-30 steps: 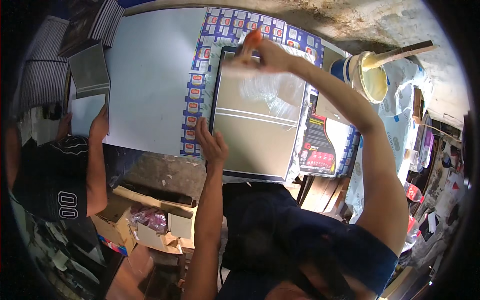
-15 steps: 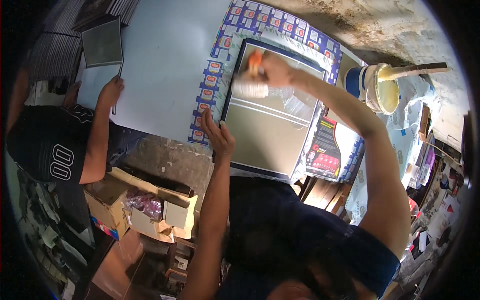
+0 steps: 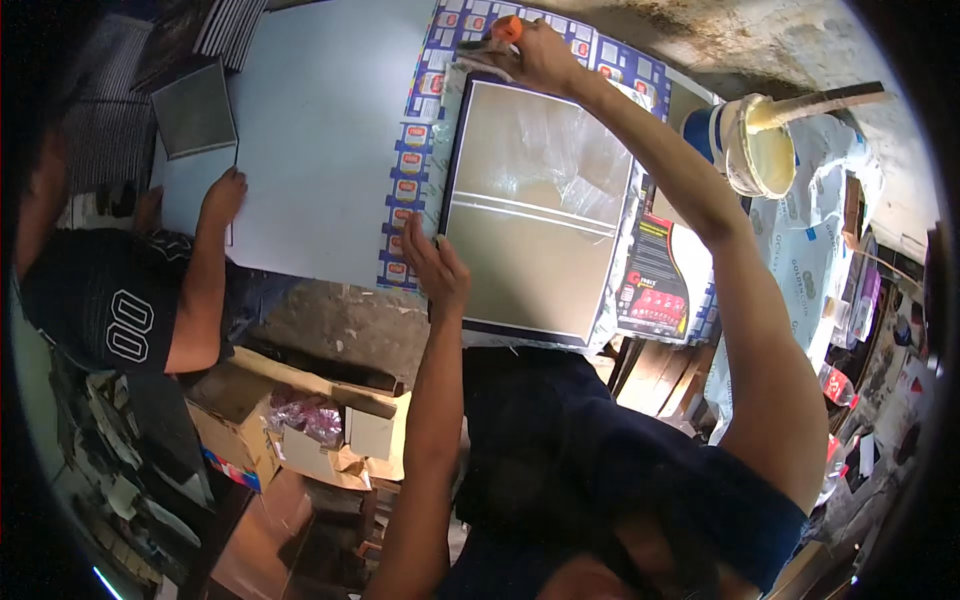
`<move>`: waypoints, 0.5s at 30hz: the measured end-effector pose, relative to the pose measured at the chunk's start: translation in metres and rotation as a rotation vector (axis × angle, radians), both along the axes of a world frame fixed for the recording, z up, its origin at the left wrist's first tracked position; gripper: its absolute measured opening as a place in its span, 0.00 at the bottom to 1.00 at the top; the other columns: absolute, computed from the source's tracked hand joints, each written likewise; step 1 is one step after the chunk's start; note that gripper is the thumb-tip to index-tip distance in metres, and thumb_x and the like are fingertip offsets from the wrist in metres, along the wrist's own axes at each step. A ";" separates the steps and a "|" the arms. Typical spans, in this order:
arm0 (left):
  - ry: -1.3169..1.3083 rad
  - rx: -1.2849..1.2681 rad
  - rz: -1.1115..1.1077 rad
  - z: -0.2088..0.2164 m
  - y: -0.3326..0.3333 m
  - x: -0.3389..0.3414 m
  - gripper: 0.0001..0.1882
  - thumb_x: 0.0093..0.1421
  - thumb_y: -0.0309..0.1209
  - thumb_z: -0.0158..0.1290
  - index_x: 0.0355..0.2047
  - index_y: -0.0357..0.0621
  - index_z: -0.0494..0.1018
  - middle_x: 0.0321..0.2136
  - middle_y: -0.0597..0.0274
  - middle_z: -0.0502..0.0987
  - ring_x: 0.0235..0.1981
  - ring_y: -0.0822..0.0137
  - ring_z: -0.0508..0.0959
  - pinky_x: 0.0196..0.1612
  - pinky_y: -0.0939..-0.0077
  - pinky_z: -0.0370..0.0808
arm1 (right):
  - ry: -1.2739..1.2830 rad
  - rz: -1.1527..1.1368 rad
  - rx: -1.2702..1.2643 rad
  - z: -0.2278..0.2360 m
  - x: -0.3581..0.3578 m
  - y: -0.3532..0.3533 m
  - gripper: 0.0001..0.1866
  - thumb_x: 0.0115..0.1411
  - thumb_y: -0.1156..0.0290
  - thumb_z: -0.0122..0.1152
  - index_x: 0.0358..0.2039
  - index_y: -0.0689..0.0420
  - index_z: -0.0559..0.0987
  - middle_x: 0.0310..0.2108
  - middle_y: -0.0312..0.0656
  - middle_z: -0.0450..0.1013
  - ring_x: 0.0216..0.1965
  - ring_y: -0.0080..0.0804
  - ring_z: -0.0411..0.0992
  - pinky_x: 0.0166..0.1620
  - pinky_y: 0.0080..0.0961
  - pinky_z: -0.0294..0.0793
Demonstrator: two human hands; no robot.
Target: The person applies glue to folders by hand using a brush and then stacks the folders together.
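A flat beige panel (image 3: pixel 530 270) with a dark border and a white double line across it lies in front of me. Glossy wet streaks cover part of its upper half. My right hand (image 3: pixel 545 58) is closed round the orange handle of a wide brush (image 3: pixel 488 65), whose head is at the panel's far left corner. At the near left edge, my left hand (image 3: pixel 437 268) rests with its fingers stretched out, touching the panel's border and the patterned sheet (image 3: pixel 408 162) under it.
Right of the panel stands a bucket (image 3: pixel 738 155) of pale yellow stuff with a stick (image 3: pixel 825 103) across its rim. A large white sheet (image 3: pixel 320 140) spreads to the left, where a co-worker's hand (image 3: pixel 225 195) holds its edge. An open cardboard box (image 3: pixel 235 440) is below.
My right hand has carried the brush from the panel's upper left part away from me to its far edge. More wet streaks show there. My left hand has stayed put.
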State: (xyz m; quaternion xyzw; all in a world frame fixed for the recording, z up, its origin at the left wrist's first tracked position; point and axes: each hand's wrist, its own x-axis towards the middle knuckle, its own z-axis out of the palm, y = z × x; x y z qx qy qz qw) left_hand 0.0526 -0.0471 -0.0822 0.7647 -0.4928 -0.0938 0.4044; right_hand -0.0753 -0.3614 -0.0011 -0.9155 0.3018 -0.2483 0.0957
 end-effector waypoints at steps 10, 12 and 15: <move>-0.077 0.076 -0.075 0.005 -0.004 -0.003 0.22 0.66 0.41 0.36 0.48 0.35 0.68 0.55 0.42 0.64 0.58 0.43 0.62 0.61 0.45 0.56 | 0.323 -0.099 0.040 0.022 0.007 -0.020 0.16 0.57 0.55 0.64 0.40 0.51 0.79 0.32 0.48 0.78 0.33 0.50 0.77 0.39 0.42 0.75; -0.142 0.118 -0.106 0.006 -0.004 -0.003 0.20 0.66 0.41 0.38 0.46 0.39 0.70 0.56 0.44 0.65 0.59 0.43 0.61 0.61 0.45 0.55 | 0.098 0.132 0.145 0.013 0.004 -0.026 0.15 0.57 0.57 0.64 0.41 0.52 0.79 0.31 0.48 0.77 0.32 0.50 0.76 0.39 0.42 0.75; -0.236 0.182 -0.079 0.005 -0.003 -0.004 0.18 0.64 0.40 0.40 0.44 0.43 0.73 0.57 0.46 0.65 0.60 0.44 0.61 0.62 0.44 0.54 | 0.051 0.216 0.400 -0.015 -0.025 -0.021 0.15 0.56 0.58 0.65 0.35 0.57 0.80 0.26 0.49 0.77 0.28 0.49 0.76 0.35 0.41 0.76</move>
